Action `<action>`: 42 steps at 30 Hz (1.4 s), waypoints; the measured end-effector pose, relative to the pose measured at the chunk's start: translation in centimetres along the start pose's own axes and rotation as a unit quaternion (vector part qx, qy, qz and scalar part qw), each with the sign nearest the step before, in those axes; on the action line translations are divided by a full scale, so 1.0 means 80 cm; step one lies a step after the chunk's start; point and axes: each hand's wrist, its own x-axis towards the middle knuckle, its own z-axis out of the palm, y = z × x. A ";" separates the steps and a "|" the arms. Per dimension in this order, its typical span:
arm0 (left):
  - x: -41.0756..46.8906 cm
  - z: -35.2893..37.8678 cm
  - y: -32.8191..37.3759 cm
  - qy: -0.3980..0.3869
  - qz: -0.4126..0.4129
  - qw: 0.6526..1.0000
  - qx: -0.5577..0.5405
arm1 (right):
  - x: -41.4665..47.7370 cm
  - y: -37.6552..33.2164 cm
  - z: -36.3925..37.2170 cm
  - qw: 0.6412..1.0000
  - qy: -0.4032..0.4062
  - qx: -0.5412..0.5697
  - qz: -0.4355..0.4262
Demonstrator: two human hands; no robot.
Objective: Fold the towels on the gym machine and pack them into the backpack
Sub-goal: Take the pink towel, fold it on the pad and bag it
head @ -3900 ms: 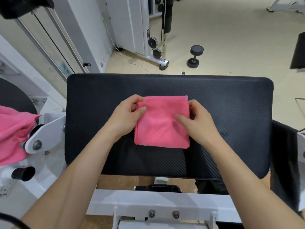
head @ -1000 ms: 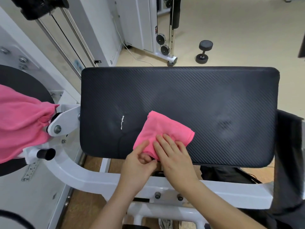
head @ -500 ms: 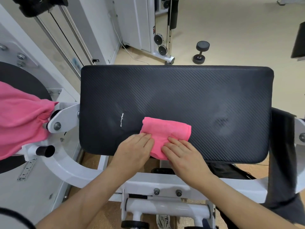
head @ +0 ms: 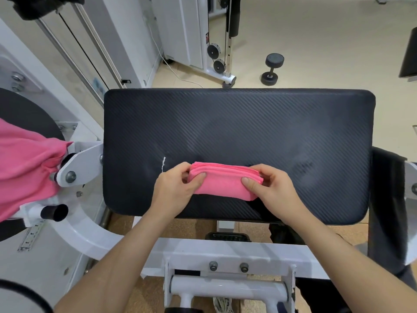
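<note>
Since half a second ago, the folded pink towel [head: 225, 182] has become a thicker, narrower bundle, and both hands have gone from pressing it flat to gripping its ends. It sits near the front edge of the black pad [head: 237, 123]. The left hand [head: 178, 190] and right hand [head: 272, 190] curl around it, thumbs on the near face. Another pink towel [head: 24, 163] drapes over the white machine frame [head: 79, 163] at left. A dumbbell [head: 272, 68] stands on the floor beyond.
</note>
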 end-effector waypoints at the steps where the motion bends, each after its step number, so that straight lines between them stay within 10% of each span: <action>1: 0.002 0.000 0.001 0.004 -0.012 1.000 -0.007 | 0.002 0.000 0.001 1.000 0.008 0.002 0.000; 7: 0.016 -0.006 0.001 -0.031 0.005 0.999 0.020 | 0.005 -0.006 0.007 0.999 0.048 0.004 0.009; 11: 0.008 -0.001 -0.006 0.014 0.051 0.995 0.089 | 0.003 -0.010 0.008 0.902 0.108 -0.378 -0.180; 18: -0.015 0.005 0.007 -0.031 0.005 0.999 -0.018 | 0.022 -0.035 -0.003 0.889 -0.148 -0.429 -0.055; 28: -0.118 0.012 0.066 -0.217 -0.096 0.885 -0.401 | -0.054 -0.045 -0.044 0.984 -0.166 -0.053 0.045; 37: -0.230 0.066 0.151 -0.108 0.059 0.941 -0.315 | -0.183 -0.006 -0.142 0.903 -0.300 0.295 0.090; 42: -0.313 0.107 0.206 -0.048 0.075 0.956 -0.279 | -0.269 0.016 -0.185 0.902 -0.238 0.307 0.189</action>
